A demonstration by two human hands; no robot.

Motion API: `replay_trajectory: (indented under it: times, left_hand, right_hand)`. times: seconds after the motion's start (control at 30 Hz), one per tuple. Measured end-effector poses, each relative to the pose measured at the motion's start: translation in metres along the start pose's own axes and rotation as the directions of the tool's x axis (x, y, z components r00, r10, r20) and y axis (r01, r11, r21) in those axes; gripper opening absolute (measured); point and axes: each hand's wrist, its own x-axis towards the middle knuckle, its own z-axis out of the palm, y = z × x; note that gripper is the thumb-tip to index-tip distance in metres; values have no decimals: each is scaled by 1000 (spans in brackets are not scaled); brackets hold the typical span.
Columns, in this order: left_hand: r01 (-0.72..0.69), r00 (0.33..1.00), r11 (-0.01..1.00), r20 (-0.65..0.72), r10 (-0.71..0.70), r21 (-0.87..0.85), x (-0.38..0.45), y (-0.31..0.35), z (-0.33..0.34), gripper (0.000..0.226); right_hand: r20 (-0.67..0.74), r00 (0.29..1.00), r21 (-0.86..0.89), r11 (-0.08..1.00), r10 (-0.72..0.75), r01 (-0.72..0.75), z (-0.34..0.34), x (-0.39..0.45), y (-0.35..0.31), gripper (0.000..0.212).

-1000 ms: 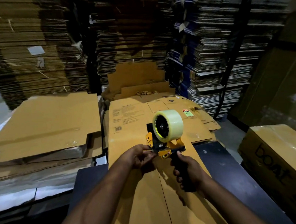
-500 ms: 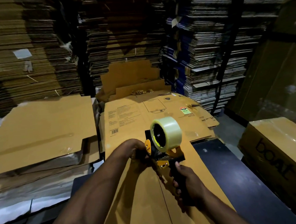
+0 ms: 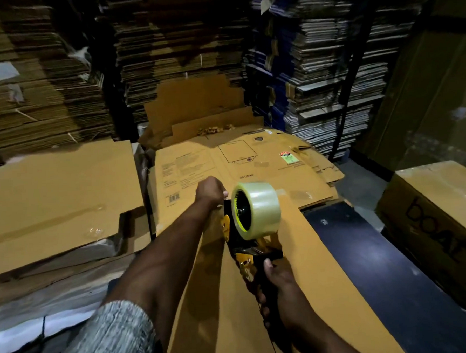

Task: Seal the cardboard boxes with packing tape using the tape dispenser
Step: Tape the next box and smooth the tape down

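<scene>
The tape dispenser (image 3: 252, 229) stands upright over the flattened cardboard box (image 3: 298, 267) on the dark table (image 3: 393, 276); the right hand (image 3: 279, 284) grips its handle; the left hand (image 3: 210, 191), fingers curled, is beside the clear tape roll (image 3: 260, 210), what it pinches unclear; a sealed box (image 3: 444, 205) sits right.

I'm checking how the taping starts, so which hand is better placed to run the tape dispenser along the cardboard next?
The right hand. It already grips the tape dispenser by its handle, upright over the flat cardboard. The left hand is up beside the tape roll, likelier pulling the tape end.
</scene>
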Motion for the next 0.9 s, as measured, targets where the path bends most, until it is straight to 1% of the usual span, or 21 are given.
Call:
replay_trajectory:
  times: [0.1,0.2,0.33,0.5,0.63,0.67,0.7,0.73,0.77,0.8,0.83,0.87,0.9]
  left_hand:
    - [-17,1000,1000,5,17,5,14,-2,2,11]
    - [-3,1000,1000,19,3,-2,19,-8,8,6]
    - [2,999,1000,51,-2,9,23,-15,14,21]
    - [55,995,997,80,-51,-52,27,-25,23,28]
    - [69,979,998,190,-70,13,25,-26,24,21]
    - [72,973,997,220,-74,14,25,-28,23,21]
    - [67,973,997,220,-71,22,24,-32,23,24]
    - [50,982,996,181,-62,67,25,-36,21,26]
    - [27,995,995,92,-36,96,22,-41,19,27]
    - [-7,1000,996,-9,8,85,19,-45,17,28]
    - [-62,994,997,-83,65,37,14,-48,15,27]
    - [-128,987,992,-95,128,3,11,-49,13,25]
    - [-176,983,984,-44,176,-4,5,-50,13,24]
  right_hand:
    - [-14,999,26,999,29,-29,7,5,1,51]
    - [-18,999,76,996,42,-40,12,12,-2,48]
    - [-22,999,29,999,37,-37,12,18,-2,45]
    - [-35,998,-4,999,44,-44,14,20,-1,48]
    - [-39,998,-33,998,45,-46,14,21,-2,48]
    - [-44,998,-37,998,45,-46,14,21,-2,48]
    - [-47,998,-43,998,46,-48,15,21,-2,48]
    - [-50,998,-53,997,45,-48,15,21,-2,49]
    - [-52,998,-66,997,45,-48,15,21,-2,50]
    - [-56,997,-76,996,44,-48,15,22,-2,51]
    - [-59,997,-80,996,45,-49,16,22,-3,51]
    - [-62,997,-81,996,44,-49,15,23,-4,51]
    - [-65,997,-79,996,44,-49,16,23,-4,51]
